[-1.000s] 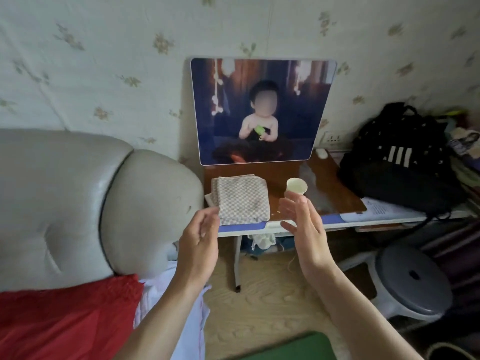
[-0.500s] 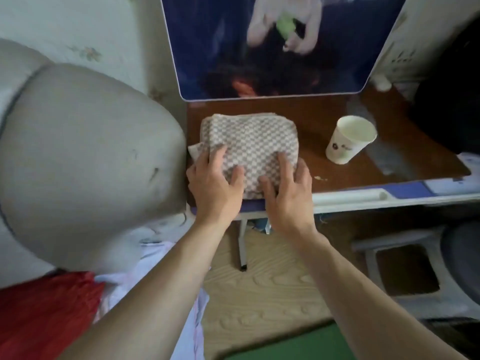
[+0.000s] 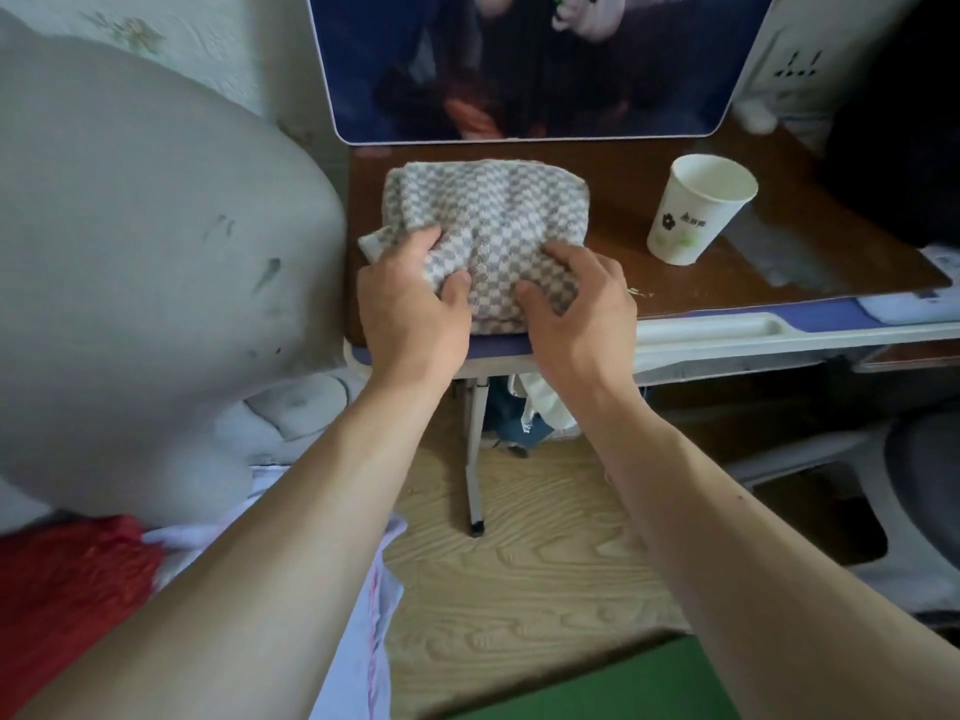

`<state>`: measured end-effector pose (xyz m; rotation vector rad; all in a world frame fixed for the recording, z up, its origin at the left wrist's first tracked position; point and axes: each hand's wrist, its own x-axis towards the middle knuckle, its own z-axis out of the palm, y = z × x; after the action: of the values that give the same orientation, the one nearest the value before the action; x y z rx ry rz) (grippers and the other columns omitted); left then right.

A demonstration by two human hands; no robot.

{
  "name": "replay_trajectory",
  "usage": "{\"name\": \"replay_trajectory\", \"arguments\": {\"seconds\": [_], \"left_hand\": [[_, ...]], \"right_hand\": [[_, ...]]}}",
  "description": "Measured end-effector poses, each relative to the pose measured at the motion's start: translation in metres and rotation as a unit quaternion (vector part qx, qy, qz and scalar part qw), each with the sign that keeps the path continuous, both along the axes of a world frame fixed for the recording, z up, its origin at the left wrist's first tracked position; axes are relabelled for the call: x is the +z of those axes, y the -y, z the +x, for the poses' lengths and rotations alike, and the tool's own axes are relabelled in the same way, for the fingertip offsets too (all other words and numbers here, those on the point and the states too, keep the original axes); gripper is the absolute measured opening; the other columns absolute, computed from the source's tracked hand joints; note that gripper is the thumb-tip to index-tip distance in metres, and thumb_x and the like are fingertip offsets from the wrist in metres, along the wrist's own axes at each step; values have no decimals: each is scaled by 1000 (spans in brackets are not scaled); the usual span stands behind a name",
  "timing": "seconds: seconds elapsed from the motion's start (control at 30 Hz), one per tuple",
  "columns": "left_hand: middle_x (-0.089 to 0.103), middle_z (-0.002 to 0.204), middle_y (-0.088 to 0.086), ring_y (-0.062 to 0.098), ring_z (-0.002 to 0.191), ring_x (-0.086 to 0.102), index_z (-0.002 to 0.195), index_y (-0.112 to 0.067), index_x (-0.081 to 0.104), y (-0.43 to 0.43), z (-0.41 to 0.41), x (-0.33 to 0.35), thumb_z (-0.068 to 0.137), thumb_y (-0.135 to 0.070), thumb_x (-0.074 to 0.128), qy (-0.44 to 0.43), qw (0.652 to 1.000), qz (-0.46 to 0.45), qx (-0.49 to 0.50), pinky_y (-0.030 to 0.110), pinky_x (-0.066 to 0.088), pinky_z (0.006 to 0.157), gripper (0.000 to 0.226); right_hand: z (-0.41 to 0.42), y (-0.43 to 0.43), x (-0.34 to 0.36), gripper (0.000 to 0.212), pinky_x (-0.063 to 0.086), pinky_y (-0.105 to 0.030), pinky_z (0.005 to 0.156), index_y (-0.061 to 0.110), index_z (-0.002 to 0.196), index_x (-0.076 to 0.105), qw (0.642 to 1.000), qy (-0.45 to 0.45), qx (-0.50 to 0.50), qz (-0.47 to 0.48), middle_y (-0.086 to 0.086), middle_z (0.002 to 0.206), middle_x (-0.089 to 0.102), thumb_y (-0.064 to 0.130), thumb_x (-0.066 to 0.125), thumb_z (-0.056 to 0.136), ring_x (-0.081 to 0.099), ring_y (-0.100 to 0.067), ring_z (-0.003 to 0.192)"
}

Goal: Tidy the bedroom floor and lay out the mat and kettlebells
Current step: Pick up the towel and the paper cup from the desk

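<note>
Grey-and-white checked folded cloth [image 3: 488, 215] lies on a brown desk [image 3: 618, 210], left hand [image 3: 410, 309] and right hand [image 3: 576, 314] clutching its near edge. Tidying looks early; kettlebells unseen.

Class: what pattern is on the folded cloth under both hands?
Folded cloth: grey-and-cream check, clearest in the head view.

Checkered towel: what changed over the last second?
Both hands came down from the air onto the folded checkered towel, first lying flat, and now the left hand and right hand curl their fingers into its near edge, bunching the cloth. The towel still lies on the desk; the paper cup stands where it was.
</note>
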<state>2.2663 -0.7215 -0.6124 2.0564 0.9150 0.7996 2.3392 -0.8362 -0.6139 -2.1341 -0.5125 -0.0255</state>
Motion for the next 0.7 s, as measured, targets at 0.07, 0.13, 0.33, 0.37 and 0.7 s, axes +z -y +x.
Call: {"name": "replay_trajectory", "arguments": {"seconds": [0.07,0.13,0.33,0.37,0.7], "left_hand": [[65,129,0,18,119,59,130,-23,63,12,-12,3,89,-19,68,31,999,-26,-3,24,46,102,42],[66,129,-1,14,118,61,129,-21,64,28,-30,4,89,-14,68,59,997,-45,-9,19,45,102,40],[68,121,-9,6,116,62,122,-22,68,83,-99,-20,86,-7,68,138,987,-87,-7,35,53,100,40],[69,121,-9,5,116,62,121,-23,69,95,-113,-25,85,-7,69,140,986,-85,-2,34,53,99,40],[75,112,-5,15,100,65,117,-18,73,189,-231,-138,82,-6,74,116,985,-129,23,23,52,86,38]], "right_hand": [[-13,7,3,45,47,-25,98,23,133,59,999,-31,-10,36,-1,130,57,23,69,90,56,-13,113],[-28,19,4,42,52,-33,99,25,130,61,996,-53,-19,66,0,126,61,18,69,90,59,-14,111],[-97,78,-6,40,54,-32,96,28,120,66,991,-64,-18,112,9,123,62,5,67,87,59,-4,107],[-111,89,-10,40,52,-32,97,28,118,66,992,-64,-19,108,9,122,62,5,67,86,58,-4,108],[-216,184,-125,44,41,-13,97,32,112,67,993,-97,-2,61,17,112,58,2,71,81,51,14,102]]}}
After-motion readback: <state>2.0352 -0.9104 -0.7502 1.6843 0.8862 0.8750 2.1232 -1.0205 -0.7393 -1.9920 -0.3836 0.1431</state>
